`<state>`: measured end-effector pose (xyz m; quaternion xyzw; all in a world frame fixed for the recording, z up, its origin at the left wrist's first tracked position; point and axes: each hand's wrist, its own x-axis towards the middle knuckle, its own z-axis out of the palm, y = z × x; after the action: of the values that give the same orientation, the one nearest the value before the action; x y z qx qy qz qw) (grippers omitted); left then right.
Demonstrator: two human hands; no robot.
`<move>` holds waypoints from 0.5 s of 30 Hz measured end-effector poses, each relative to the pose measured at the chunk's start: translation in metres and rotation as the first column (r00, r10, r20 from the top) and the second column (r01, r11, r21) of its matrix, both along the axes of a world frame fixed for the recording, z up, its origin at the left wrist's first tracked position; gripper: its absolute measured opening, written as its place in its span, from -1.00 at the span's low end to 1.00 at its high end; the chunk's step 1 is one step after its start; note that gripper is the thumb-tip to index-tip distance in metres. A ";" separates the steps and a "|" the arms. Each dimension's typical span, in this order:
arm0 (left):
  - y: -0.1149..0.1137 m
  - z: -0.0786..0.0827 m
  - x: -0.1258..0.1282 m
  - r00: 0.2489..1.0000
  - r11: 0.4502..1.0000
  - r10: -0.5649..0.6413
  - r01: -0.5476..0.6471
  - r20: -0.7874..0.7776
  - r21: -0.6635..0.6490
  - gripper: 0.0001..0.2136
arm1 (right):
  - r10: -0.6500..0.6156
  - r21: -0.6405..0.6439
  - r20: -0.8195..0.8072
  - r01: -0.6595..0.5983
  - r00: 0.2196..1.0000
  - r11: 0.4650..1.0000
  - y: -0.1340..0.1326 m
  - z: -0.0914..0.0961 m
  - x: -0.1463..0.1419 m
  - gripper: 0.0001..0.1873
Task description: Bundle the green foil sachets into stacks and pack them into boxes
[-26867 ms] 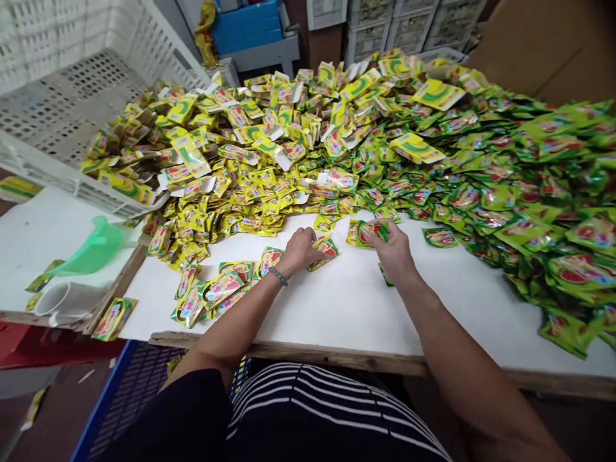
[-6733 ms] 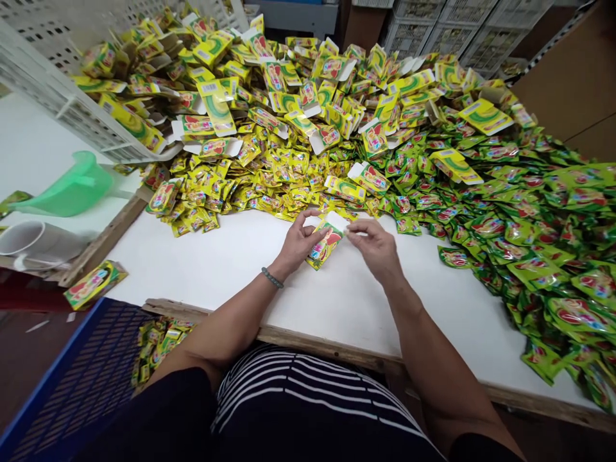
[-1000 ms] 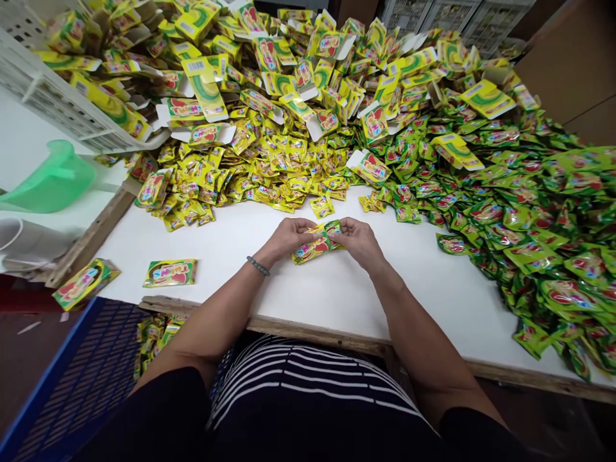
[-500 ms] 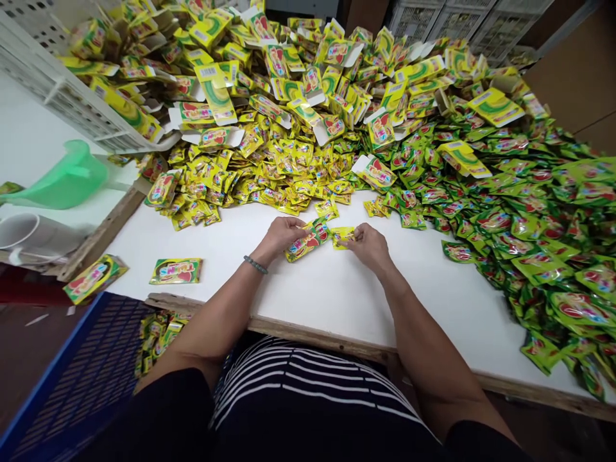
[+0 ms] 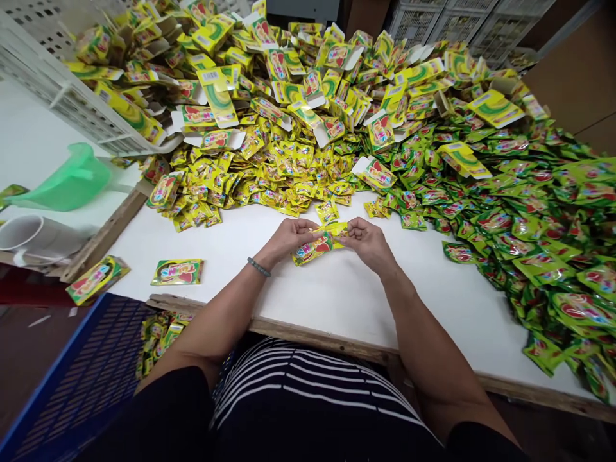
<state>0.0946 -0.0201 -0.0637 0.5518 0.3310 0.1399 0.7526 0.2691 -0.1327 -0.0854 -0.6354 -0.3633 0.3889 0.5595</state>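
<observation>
The left hand [image 5: 290,239] is clamped on a carton [image 5: 314,250], thumb on its printed face. The right hand [image 5: 368,241] has its fingertips together on a sachet [image 5: 340,229] at the carton's right end; how far in it sits cannot be told. The carton is between the hands, above or on the table [image 5: 303,298]; contact is unclear. In my judgement, the left grip should be steady but light, lest the board buckle, with the sachet flat and square to the mouth. Just beyond, a loose sachet [image 5: 327,212] lies near enough to snag. Farther off, the yellow pile [image 5: 283,163] and green pile [image 5: 534,221] limit forward reach. Behind rises the carton heap [image 5: 308,80], a basket [image 5: 60,99] at its left, crates [image 5: 462,27] farthest back.
</observation>
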 end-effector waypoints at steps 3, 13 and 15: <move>-0.002 -0.001 0.002 1.000 0.999 -0.019 0.019 0.006 -0.027 -0.51 | 0.039 -0.011 0.028 -0.038 0.999 0.999 -0.002 0.005 -0.001 -0.56; -0.014 0.003 0.004 0.992 0.987 0.116 -0.110 0.049 -0.116 -0.50 | -0.087 0.013 0.326 0.088 0.941 0.996 -0.002 0.015 -0.013 -0.65; -0.017 0.007 0.003 0.993 0.987 0.103 -0.096 0.055 -0.129 -0.50 | -0.050 -0.028 0.246 0.059 0.968 0.998 -0.003 0.017 -0.012 -0.62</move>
<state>0.0972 -0.0366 -0.0567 0.4813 0.3429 0.1731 0.7879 0.2575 -0.1359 -0.0684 -0.6979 -0.4053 0.2982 0.5097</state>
